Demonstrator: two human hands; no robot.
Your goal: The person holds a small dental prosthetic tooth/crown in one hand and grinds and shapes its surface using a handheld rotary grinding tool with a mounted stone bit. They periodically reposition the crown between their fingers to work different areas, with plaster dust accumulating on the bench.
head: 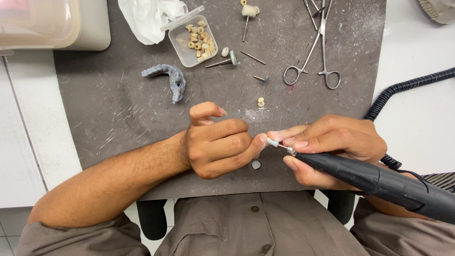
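Seen from above, a grey work mat (118,118) is cut off at the top edge. The right hand (332,142) is clamped around a black rotary handpiece (379,182), whose cord runs out of frame. The left hand (215,144) is curled shut, fingertips pinching something too small and hidden to identify. The pale blue polishing tip (272,142) touches those fingertips.

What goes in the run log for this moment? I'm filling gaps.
left hand: pinches small piece | right hand: holds black rotary handpiece, tip at piece | gray mat
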